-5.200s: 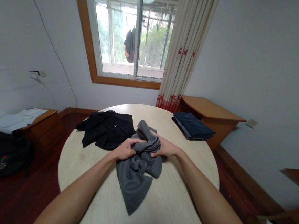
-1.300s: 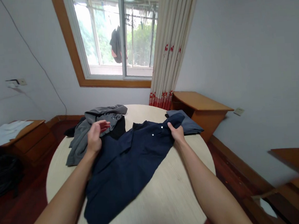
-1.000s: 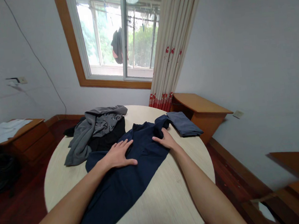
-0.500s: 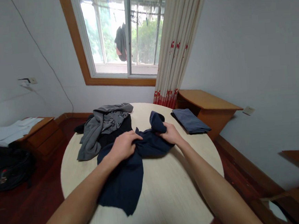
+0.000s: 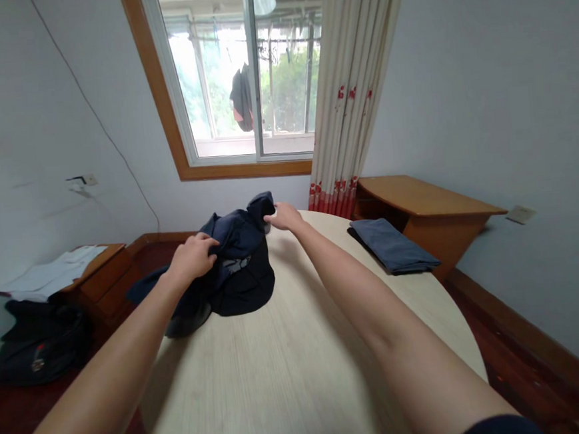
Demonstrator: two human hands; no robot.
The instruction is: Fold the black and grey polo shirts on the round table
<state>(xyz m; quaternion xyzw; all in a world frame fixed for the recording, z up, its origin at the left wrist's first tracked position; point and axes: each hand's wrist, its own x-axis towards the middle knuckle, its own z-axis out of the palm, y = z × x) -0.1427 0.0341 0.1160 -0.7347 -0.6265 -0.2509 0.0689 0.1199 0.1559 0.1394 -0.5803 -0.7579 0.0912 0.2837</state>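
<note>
A crumpled navy garment stretches between my two hands at the far left of the round table. My left hand is closed on its left part, fingers bent into the cloth. At its bunched right end, my right hand pinches the fabric with arm reached forward. The navy cloth lies over or just above the pile, hiding most of it. From under it show a black garment and a little of a grey garment. What exact kind of clothing the navy piece is cannot be made out.
Folded dark blue-grey clothes lie on the right of the round table. Beyond them stands a wooden desk. A drawer cabinet with papers and a black bag are at left. A curtain hangs by the window.
Both hands have carried the navy garment from the table's middle, away from me and leftward, onto or over the clothes pile. The grey garment is now mostly covered. The view has shifted slightly.
</note>
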